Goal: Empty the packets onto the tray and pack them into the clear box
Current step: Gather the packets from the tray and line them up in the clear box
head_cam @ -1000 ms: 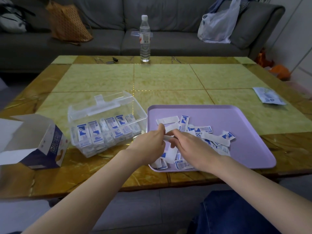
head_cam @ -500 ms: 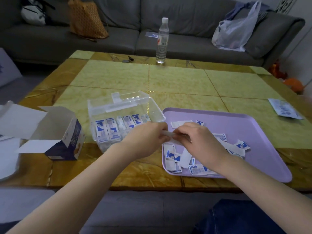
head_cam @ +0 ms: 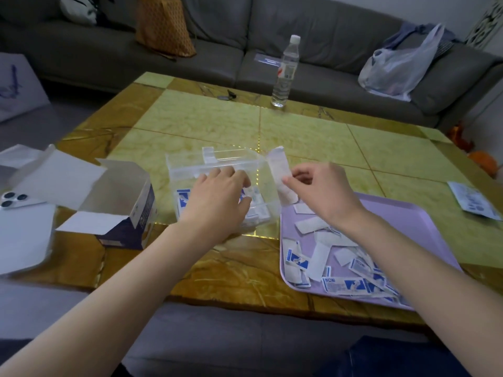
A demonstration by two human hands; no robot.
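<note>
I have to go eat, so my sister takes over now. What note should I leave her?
Left hand reaches into the clear box; whether it holds anything is hidden.
Right hand pinches one white packet, roughly upright, near the box's right edge.
Done: some packed packets sit in the box.
Left: the loose packets on the purple tray.

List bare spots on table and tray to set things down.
Free: table between bottle and box; table between tray and leaflet; tray's far right part. Crowded: tray's near edge under packets; table left of box with carton, papers, phone.
</note>
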